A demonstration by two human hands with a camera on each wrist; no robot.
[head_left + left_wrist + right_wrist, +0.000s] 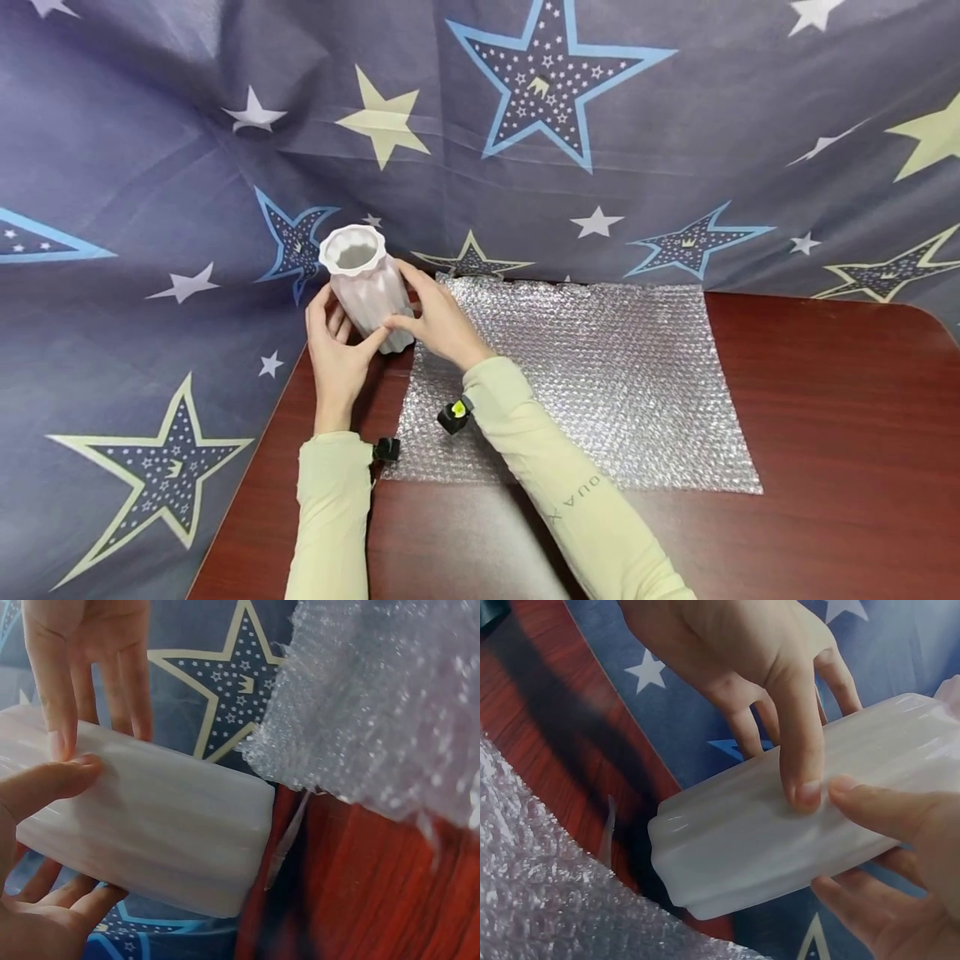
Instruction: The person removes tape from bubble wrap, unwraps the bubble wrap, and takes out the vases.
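A white fluted vase [372,300] with a scalloped rim is held between both hands at the back left of the table, its open mouth up and tilted left in the head view. My left hand [333,358] grips its left side, thumb across the front. On the other side my right hand [444,327] grips it, fingers around the back and thumb in front. The two thumb tips nearly meet on the vase [735,825] in the right wrist view. Whether its scalloped base touches the table cannot be told.
A sheet of bubble wrap [585,383] lies flat on the dark red wooden table [847,433], just right of the vase. A star-patterned cloth [510,192] hangs behind and along the left table edge. Small black cameras sit on both wrists.
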